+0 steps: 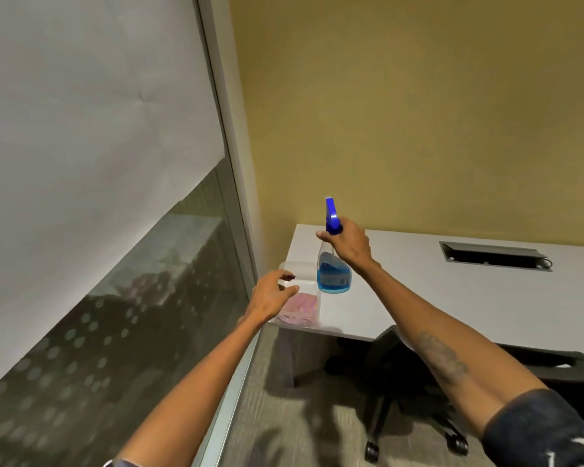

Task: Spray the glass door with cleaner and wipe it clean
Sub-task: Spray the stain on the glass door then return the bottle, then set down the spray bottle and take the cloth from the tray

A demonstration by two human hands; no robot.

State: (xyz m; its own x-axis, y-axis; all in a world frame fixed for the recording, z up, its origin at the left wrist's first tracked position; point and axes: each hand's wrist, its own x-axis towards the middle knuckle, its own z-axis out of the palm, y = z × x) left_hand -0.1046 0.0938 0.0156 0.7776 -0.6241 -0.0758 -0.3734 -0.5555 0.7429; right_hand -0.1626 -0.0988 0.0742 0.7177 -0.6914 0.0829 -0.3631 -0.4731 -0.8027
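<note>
We see our right hand [349,242] wrapped around the neck of the spray bottle [333,264], fingers closed just under its blue trigger head, which points up and away from us. The bottle is clear, with blue liquid filling its lower part, and it stands at or just above the near left corner of the white desk [452,298]; we cannot tell whether its base touches the surface. Our left hand [272,293] is half open, fingers curled and spread, reaching over a white paper towel roll [299,269] lying on the desk corner beside the bottle; whether the fingertips touch the roll is unclear. Below that hand sits a pale pinkish cloth or packet [300,310], blurred. The glass door [98,298] stands to our left, its upper part covered in white, its lower part clear with a dotted pattern. A black office chair [418,382] is tucked under the desk.
</note>
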